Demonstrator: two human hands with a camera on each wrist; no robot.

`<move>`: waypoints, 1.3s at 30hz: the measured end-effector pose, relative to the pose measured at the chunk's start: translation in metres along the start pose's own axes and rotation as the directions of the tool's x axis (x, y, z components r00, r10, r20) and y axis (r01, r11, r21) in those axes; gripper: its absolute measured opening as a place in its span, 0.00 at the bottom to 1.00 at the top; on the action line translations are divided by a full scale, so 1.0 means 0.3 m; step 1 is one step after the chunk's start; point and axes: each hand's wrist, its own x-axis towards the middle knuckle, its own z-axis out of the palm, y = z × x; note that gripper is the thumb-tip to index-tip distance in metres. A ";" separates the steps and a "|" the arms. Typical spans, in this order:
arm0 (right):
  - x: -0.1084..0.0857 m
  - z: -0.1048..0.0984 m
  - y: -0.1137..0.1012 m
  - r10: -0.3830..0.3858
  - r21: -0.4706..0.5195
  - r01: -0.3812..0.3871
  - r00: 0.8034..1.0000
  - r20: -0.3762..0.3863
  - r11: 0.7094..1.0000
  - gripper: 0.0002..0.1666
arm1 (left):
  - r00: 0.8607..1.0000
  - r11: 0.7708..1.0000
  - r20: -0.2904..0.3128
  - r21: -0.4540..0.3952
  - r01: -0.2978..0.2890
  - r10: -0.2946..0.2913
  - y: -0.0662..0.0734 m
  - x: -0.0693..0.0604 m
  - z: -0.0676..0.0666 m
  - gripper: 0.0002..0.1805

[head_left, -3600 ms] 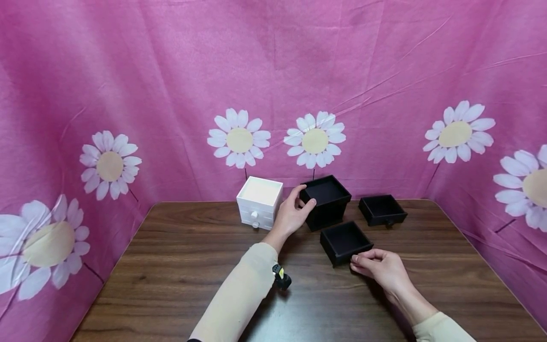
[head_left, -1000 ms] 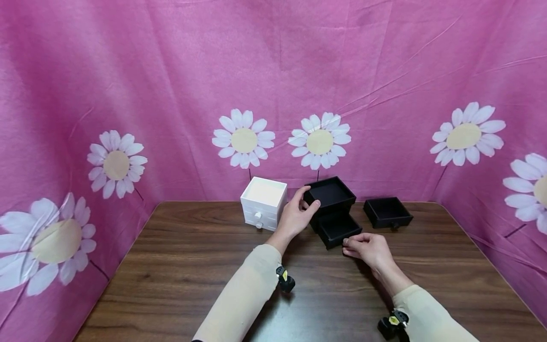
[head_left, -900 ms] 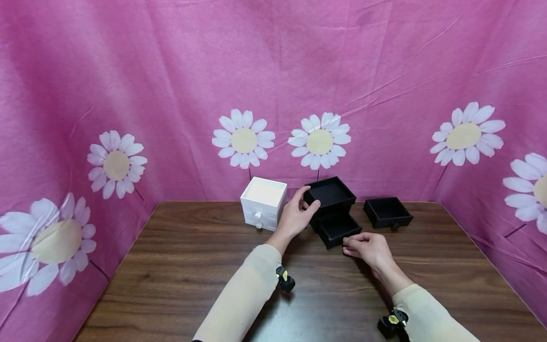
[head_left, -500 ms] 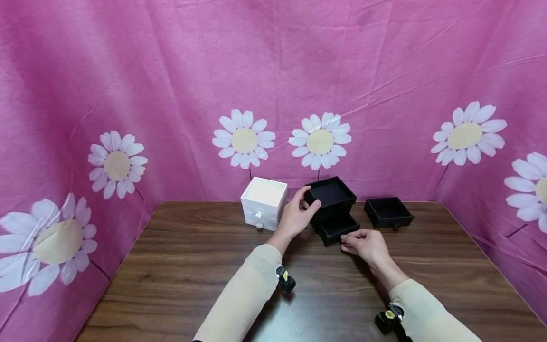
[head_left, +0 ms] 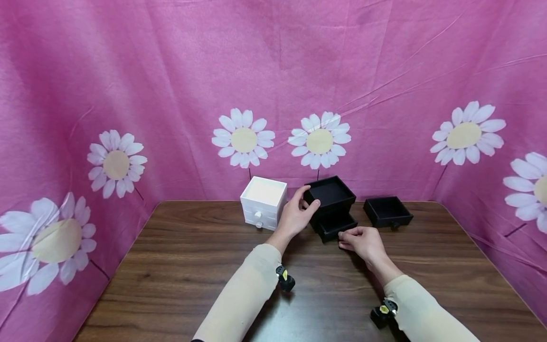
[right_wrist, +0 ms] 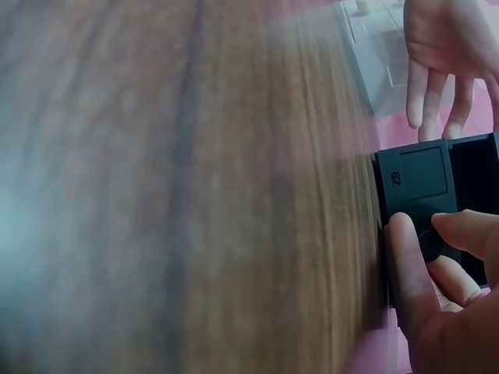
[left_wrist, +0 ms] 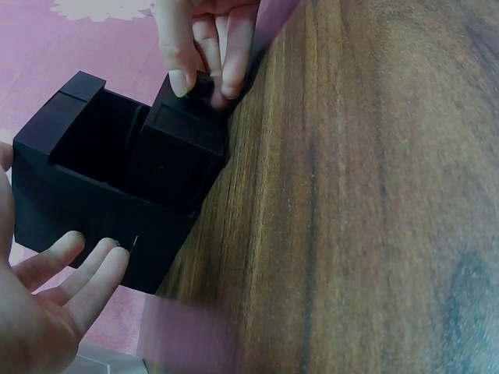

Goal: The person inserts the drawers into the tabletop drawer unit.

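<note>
A small black drawer box (head_left: 330,194) with a shallow open top stands on the table. Its lower drawer (head_left: 337,223) sticks partly out of the front, with a vacant slot above it. My left hand (head_left: 295,214) rests against the box's left side; in the left wrist view its fingers (left_wrist: 105,269) lie fairly straight on the side wall. At the drawer's front, my right hand (head_left: 364,243) pinches the knob between thumb and fingers. The round knob (right_wrist: 429,243) is partly covered by those fingers in the right wrist view.
Another black drawer (head_left: 388,212), with a knob in front, lies on the table right of the box. A white drawer box (head_left: 262,204) with white knobs stands to the left. Behind the wooden table (head_left: 192,266) hangs a pink cloth (head_left: 179,71) with daisies.
The right hand has brought the drawer from in front of the box into its lower slot and pushed it steadily deeper. The left hand has stayed at the box's side.
</note>
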 end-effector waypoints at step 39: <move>0.087 0.072 -0.031 -0.027 0.036 0.029 0.998 -0.053 0.999 0.12 | 1.000 1.000 0.000 0.023 -0.002 0.002 0.002 0.003 0.000 0.32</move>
